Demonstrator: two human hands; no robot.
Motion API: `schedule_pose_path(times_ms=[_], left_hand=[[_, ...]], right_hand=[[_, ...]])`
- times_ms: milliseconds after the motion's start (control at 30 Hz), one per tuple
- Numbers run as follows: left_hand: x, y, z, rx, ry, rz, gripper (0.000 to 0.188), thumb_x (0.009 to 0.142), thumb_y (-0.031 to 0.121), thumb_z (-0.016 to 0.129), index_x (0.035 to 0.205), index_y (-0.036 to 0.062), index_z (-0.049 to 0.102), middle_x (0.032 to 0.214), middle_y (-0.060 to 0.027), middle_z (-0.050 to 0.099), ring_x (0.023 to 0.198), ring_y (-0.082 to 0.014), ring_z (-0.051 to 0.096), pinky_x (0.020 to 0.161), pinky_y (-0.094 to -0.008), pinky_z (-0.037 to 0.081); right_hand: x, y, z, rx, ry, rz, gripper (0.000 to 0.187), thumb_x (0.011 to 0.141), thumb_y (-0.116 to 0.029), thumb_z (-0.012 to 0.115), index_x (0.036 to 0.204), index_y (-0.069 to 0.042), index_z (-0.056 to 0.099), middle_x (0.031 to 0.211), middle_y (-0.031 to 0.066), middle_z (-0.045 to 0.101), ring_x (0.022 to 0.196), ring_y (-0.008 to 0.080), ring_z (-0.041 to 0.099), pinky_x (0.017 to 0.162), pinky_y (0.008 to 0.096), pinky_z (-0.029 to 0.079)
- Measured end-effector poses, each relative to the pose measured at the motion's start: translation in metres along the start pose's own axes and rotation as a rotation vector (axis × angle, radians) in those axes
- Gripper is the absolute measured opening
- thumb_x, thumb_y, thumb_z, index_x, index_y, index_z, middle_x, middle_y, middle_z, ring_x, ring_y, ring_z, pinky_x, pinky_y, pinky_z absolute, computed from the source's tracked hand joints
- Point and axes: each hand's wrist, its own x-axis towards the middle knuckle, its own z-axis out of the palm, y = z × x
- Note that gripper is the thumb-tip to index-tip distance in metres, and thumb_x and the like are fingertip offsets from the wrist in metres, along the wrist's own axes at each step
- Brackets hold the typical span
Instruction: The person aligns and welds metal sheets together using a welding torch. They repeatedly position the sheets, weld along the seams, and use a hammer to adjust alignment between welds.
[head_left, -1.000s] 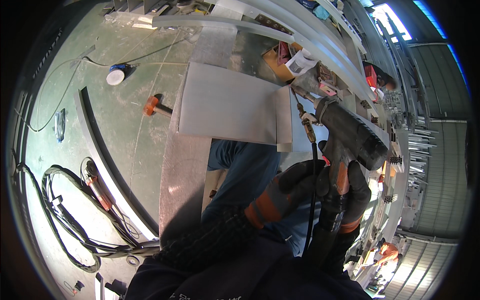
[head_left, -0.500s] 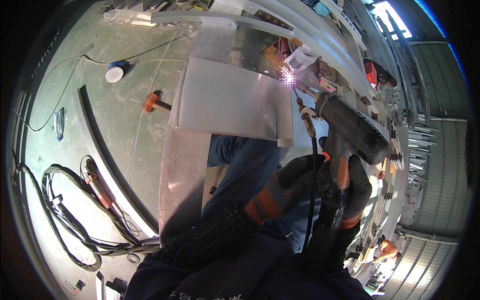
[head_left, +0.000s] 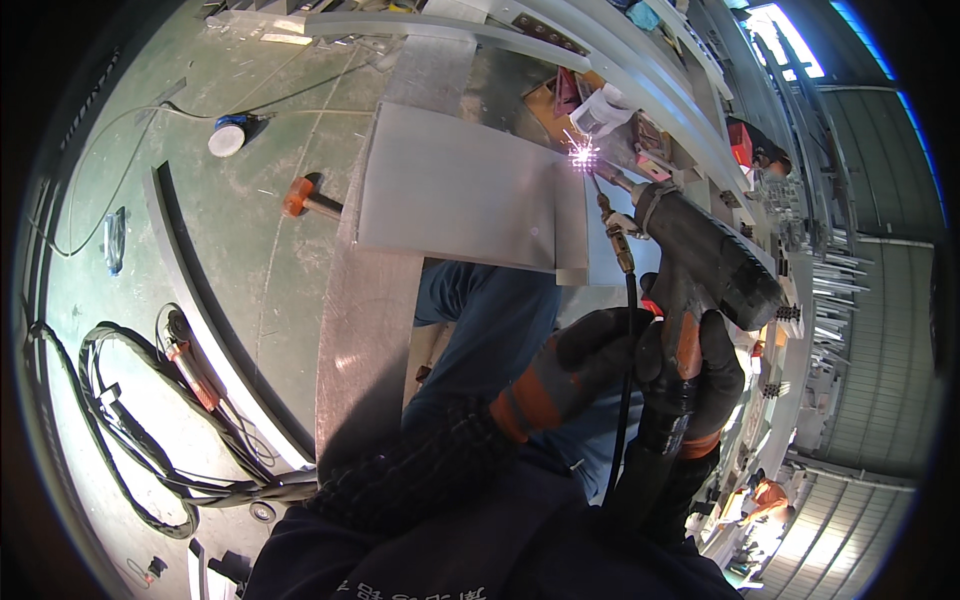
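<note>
Both my hands wear dark gloves with orange bands and close round the handle of a black welding torch (head_left: 705, 250). My right hand (head_left: 718, 375) wraps the handle from the right, and my left hand (head_left: 600, 355) presses against it from the left. A brass-coloured wire guide (head_left: 618, 240) with a black hose runs beside the torch. Bright sparks burst at the torch tip, on the far right edge of a grey sheet-metal piece (head_left: 460, 190). That piece lies across a long flat metal bar (head_left: 365, 330), above my blue-trousered leg.
An orange-headed hammer (head_left: 298, 196), a round disc tool (head_left: 228, 138) and an orange-and-black grinder (head_left: 190, 370) lie on the green floor at left. Nearby are coiled black cables (head_left: 125, 430) and a curved-looking metal profile (head_left: 205, 300). Long metal profiles (head_left: 620, 75) stretch along the far right.
The sparks and torch tip have shifted slightly right along the sheet's edge. Both hands keep their hold on the torch. The whole view has moved a little.
</note>
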Motion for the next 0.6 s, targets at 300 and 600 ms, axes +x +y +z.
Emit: schedule_pose_path(times_ms=[300, 600], left_hand=[[-0.003, -0.003, 0.001, -0.077, 0.015, -0.002, 0.035, 0.105, 0.014, 0.062, 0.138, 0.0014, 0.061, 0.128, -0.0110, 0.070, 0.117, -0.0182, 0.067, 0.101, -0.0344, 0.053], [-0.001, -0.008, -0.005, 0.032, 0.035, 0.063, 0.036, 0.105, 0.016, 0.060, 0.136, -0.0028, 0.060, 0.129, -0.0141, 0.070, 0.117, -0.0197, 0.068, 0.100, -0.0339, 0.055]], right_hand=[[-0.005, 0.018, -0.027, -0.153, -0.040, -0.132, 0.033, 0.104, -0.010, 0.062, 0.132, 0.005, 0.062, 0.104, 0.0179, 0.072, 0.082, 0.0244, 0.071, 0.074, 0.0344, 0.059], [-0.012, 0.004, -0.003, -0.058, 0.020, -0.037, 0.029, 0.106, -0.020, 0.058, 0.117, 0.005, 0.068, 0.094, 0.0160, 0.073, 0.083, 0.0216, 0.071, 0.075, 0.0351, 0.055]])
